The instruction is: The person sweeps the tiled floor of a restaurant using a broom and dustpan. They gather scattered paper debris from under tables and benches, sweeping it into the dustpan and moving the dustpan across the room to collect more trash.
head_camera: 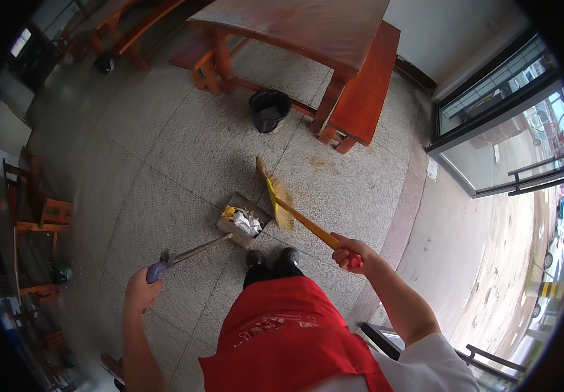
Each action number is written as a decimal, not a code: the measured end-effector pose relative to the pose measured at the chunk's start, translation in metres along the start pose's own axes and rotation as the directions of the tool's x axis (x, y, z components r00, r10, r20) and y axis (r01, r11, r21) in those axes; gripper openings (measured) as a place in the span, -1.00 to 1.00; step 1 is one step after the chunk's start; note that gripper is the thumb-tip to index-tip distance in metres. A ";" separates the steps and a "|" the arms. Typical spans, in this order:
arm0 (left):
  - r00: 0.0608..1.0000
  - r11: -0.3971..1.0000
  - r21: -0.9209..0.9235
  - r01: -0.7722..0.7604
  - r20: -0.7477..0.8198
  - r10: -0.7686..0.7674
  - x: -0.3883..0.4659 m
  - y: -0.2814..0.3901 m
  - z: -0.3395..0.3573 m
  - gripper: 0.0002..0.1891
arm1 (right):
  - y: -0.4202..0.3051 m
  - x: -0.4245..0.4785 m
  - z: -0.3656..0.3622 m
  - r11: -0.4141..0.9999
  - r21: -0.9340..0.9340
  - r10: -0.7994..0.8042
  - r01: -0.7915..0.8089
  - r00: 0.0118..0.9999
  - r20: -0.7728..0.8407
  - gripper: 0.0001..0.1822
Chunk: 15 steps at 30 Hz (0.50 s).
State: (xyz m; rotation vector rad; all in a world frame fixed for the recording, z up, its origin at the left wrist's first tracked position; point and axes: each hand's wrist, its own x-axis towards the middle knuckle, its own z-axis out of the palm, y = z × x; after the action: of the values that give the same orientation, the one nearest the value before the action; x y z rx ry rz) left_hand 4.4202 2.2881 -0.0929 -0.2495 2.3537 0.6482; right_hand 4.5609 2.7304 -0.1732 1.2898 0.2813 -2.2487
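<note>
My left hand [142, 290] is closed around the purple grip of a long-handled dustpan [243, 220]. In the pan lie crumpled white paper or tissue [246, 223] and a yellow scrap [228, 211]. My right hand [350, 254] holds the orange handle of a broom [306, 220] near its red end. The broom's straw bristles [284, 201], bound with a yellow band, rest on the floor just right of the pan's mouth. Both tools are in front of my dark shoes, and I wear a red apron [287, 338] that bears writing.
Ahead stand a wooden table [301, 29], a reddish bench [370, 88] and a black-lined waste bin [269, 110]. Brownish debris [322, 162] lies on the floor. A glass door [502, 142] stands open at the right, with a vehicle outside. More wooden furniture [56, 211] lines the left.
</note>
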 end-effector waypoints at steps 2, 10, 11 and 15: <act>1.000 0.999 -0.053 -0.012 -0.021 0.011 0.002 -0.009 -0.001 -0.86 | -0.029 -0.028 0.016 0.968 -0.252 -0.035 0.023 0.998 -0.047 -0.39; 0.999 0.994 -0.105 0.026 -0.022 -0.029 -0.008 0.007 0.004 -0.88 | -0.071 0.017 0.051 0.183 -0.981 -0.314 0.068 0.949 0.007 -0.27; 0.999 0.995 -0.093 0.027 -0.014 -0.029 -0.009 0.012 0.004 -0.88 | -0.070 0.042 0.036 0.131 -0.990 -0.339 0.051 0.941 0.004 -0.28; 0.998 0.994 -0.082 0.066 -0.006 -0.066 -0.014 0.018 0.002 -0.87 | -0.049 0.083 0.003 -0.042 -0.992 -0.368 -0.122 0.925 -0.098 -0.26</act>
State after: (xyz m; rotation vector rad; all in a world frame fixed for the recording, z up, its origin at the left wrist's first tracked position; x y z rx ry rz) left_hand 4.4264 2.3045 -0.0784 -0.3658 2.3197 0.7133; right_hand 4.4985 2.7425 -0.2459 0.6597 1.8869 -1.0655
